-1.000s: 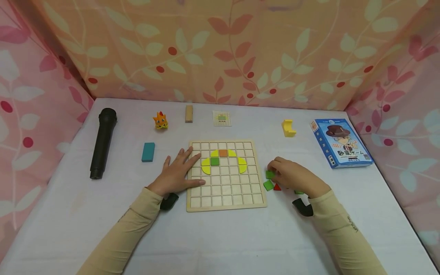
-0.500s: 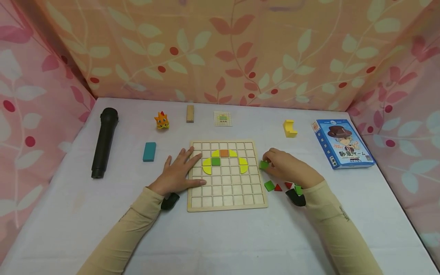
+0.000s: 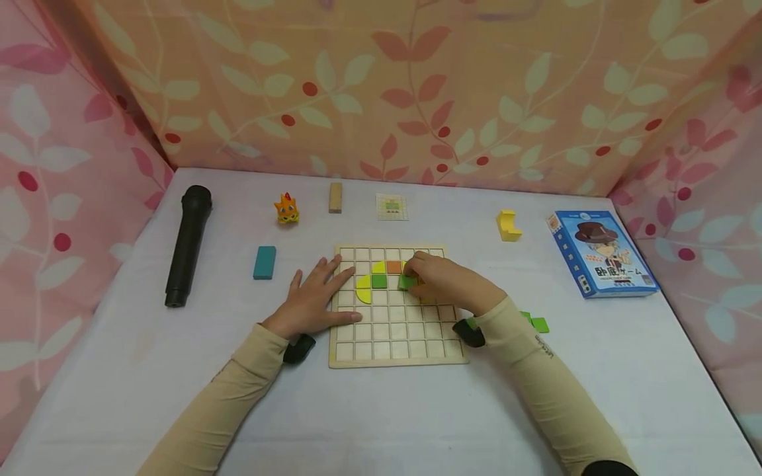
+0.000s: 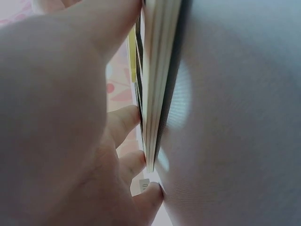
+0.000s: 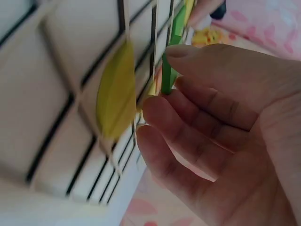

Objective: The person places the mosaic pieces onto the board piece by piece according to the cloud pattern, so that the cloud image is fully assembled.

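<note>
A wooden grid board (image 3: 381,354) lies flat on the white table. My left hand (image 3: 312,297) rests spread over its left edge, fingers straight, with the thumb on the squares. Over the upper right part of the grid, my right hand (image 3: 449,281) pinches a green square tile (image 3: 407,283) between thumb and fingers. The right wrist view has that green tile (image 5: 167,75) on edge, tilted to the board. Another green tile (image 3: 379,281), an orange tile (image 3: 393,266) and yellow rounded pieces (image 3: 364,295) sit in cells. My right hand hides some yellow pieces.
Loose green tiles (image 3: 540,324) lie by the right forearm, which partly covers the pile. Behind are a pattern card (image 3: 391,207), wooden block (image 3: 335,198), orange toy figure (image 3: 287,210) and yellow block (image 3: 508,226). A microphone (image 3: 188,244), teal block (image 3: 264,262) and blue box (image 3: 602,254) flank the board.
My right hand has picked up a green tile from the pile and carried it left over the board. My left hand keeps its place on the board's edge.
</note>
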The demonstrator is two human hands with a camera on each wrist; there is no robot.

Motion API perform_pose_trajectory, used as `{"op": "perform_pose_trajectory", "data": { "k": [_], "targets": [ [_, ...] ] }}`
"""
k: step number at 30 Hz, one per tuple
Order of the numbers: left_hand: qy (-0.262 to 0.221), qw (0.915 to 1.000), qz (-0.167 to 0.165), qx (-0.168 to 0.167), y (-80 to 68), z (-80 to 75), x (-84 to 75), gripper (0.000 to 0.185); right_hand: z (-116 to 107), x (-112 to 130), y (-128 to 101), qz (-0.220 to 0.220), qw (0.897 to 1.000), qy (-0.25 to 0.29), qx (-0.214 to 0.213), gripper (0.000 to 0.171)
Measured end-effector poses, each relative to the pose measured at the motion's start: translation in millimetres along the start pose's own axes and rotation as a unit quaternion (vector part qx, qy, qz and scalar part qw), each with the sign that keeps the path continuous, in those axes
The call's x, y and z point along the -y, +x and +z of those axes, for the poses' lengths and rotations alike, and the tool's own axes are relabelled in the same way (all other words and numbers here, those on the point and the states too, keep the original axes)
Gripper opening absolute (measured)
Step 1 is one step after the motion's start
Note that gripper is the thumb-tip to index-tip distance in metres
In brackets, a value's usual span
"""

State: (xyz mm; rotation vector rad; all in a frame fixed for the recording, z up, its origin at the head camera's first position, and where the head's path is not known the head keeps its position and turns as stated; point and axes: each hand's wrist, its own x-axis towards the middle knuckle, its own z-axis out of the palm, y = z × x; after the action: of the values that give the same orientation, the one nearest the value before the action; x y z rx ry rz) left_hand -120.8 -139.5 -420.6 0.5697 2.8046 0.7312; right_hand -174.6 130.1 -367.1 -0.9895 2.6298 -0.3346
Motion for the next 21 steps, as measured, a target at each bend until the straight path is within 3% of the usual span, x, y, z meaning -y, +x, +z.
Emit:
{"op": "perform_pose_trajectory", "data": {
  "k": [6,21],
  "targets": [
    [0.011,0.9999,-0.007,0.005,0.0,-0.5,0.3,0.089,7,9,12,-0.029,0.999,-0.025,-0.011,0.024],
    [0.017,0.9995,-0.022,0.012,-0.5,-3.1,-3.9,0.087,10,15,15,-0.026,0.997,-0.067,-0.018,0.017]
  ]
}}
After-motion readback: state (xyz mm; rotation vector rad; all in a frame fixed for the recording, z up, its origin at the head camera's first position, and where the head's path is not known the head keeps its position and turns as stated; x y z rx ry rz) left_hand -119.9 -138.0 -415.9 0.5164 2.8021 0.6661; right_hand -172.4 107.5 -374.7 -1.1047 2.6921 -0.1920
